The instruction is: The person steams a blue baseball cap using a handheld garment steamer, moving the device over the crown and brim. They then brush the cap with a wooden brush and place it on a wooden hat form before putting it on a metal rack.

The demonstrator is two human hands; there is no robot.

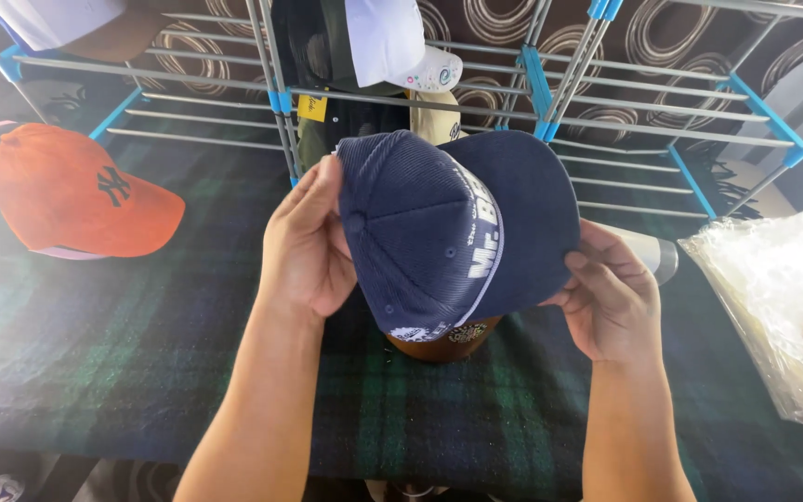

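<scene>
- The left hand [304, 246] is clamped on the back edge of a navy corduroy cap [439, 228], fingers up along the crown at nine o'clock.
- The right hand [606, 293] pinches the cap's brim at about four o'clock, thumb on top.
- The cap is held up between both hands, over the middle of the worktop [141, 372], which is covered in dark green and blue plaid cloth; white lettering runs across its front.
- Just under the cap, at six o'clock, a brown brim [443, 346] peeks out.
- At nine o'clock, well apart, an orange cap [76, 191] lies on the cloth.
- At twelve o'clock stands a wire rack [606, 121] with blue joints, white caps [392, 42] hanging on it.
- At three o'clock lies a clear plastic bag [773, 297].
</scene>
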